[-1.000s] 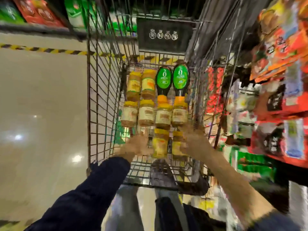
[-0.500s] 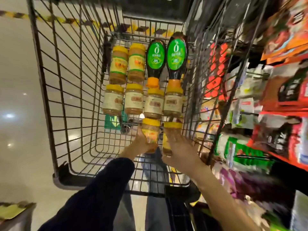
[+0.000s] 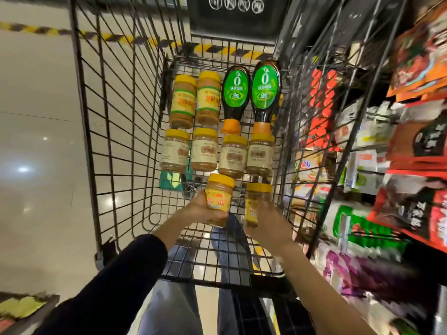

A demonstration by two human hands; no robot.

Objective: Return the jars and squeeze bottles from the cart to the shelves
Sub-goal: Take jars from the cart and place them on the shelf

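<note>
Whereas both reached earlier, left hand (image 3: 202, 210) now grips yellow-label jar (image 3: 219, 198), right hand (image 3: 272, 222) the second jar (image 3: 255, 201) at its 3 o'clock; lift-out can proceed.

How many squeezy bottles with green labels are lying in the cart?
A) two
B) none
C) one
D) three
A: the left squeeze bottle and the right squeeze bottle lie side by side at the far end of the cart, and no other green-labelled bottle shows.
</note>
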